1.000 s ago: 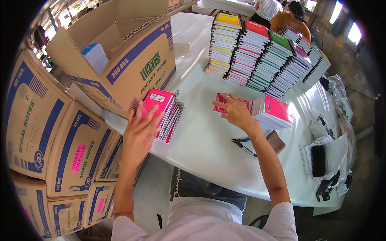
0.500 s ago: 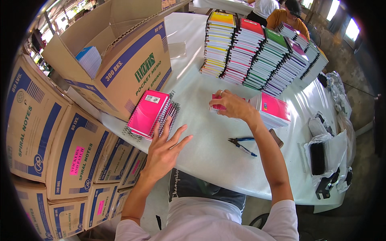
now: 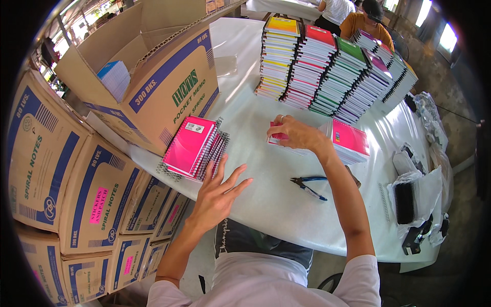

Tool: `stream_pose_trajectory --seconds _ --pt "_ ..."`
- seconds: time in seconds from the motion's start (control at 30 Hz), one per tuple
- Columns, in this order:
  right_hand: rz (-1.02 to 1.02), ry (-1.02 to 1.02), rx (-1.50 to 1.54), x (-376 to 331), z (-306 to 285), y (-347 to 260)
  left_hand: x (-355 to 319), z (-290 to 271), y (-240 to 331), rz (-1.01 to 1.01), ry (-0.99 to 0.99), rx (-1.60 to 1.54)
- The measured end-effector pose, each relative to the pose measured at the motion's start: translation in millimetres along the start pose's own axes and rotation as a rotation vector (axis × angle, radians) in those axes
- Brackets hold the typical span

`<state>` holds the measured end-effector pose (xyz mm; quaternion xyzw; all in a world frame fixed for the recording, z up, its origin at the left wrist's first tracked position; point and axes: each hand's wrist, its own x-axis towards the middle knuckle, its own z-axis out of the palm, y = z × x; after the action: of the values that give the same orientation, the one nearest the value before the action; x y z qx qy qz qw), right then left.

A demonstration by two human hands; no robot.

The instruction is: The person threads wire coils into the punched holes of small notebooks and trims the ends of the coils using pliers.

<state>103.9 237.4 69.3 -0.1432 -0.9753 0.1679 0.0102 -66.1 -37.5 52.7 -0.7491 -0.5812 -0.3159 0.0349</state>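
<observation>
A stack of pink spiral notebooks (image 3: 189, 142), with loose wire coils poking out around it, lies at the table's left edge. Beside it, my left hand (image 3: 217, 192) hovers with its fingers spread and nothing in them. My right hand (image 3: 296, 134), a ring on one finger, is closed from above over a pink notebook (image 3: 279, 135) near the middle of the table. The hand hides most of that notebook, and whether others lie under it is hard to see. Just right of this hand sits another pile of pink notebooks (image 3: 351, 139).
Blue-handled pliers (image 3: 309, 187) lie below my right forearm. An open carton (image 3: 174, 92) stands at the left, above stacked cartons (image 3: 97, 194). Tall piles of coloured notebooks (image 3: 317, 66) rise at the back. Plastic-wrapped items (image 3: 414, 199) lie at right; other people (image 3: 365, 23) are beyond.
My left hand has shifted slightly right and down, away from the left notebook stack. My right hand stays nearly where it was, over the pink notebook.
</observation>
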Motion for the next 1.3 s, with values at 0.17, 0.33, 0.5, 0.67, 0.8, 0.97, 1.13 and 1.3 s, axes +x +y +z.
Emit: stream_pose_trajectory --seconds 0.17,0.33,0.5,0.67,0.8,0.97,1.13,1.3 --pt "0.02 -0.009 0.014 3 -1 -3 -2 10 -1 -0.009 -0.044 -0.036" --pt "0.092 0.073 0.112 -1 -9 -1 3 34 -2 -0.072 -0.037 -0.252" --pt "0.264 0.847 0.018 -29 -18 -57 36 68 37 -0.253 0.163 -0.509" --pt "0.602 0.992 0.626 -89 -1 -110 62 96 72 -0.135 0.228 -0.204" --pt "0.45 0.958 0.919 -153 29 -111 53 88 60 -0.068 0.04 -0.565" --pt "0.264 0.752 0.978 -181 101 -98 33 94 27 -0.246 -0.427 -1.172" --pt "0.391 0.833 1.238 -166 130 -118 20 110 35 -0.435 -0.082 -1.216" --pt "0.387 0.732 1.066 -167 144 -115 53 81 78 0.104 -0.142 -0.116"
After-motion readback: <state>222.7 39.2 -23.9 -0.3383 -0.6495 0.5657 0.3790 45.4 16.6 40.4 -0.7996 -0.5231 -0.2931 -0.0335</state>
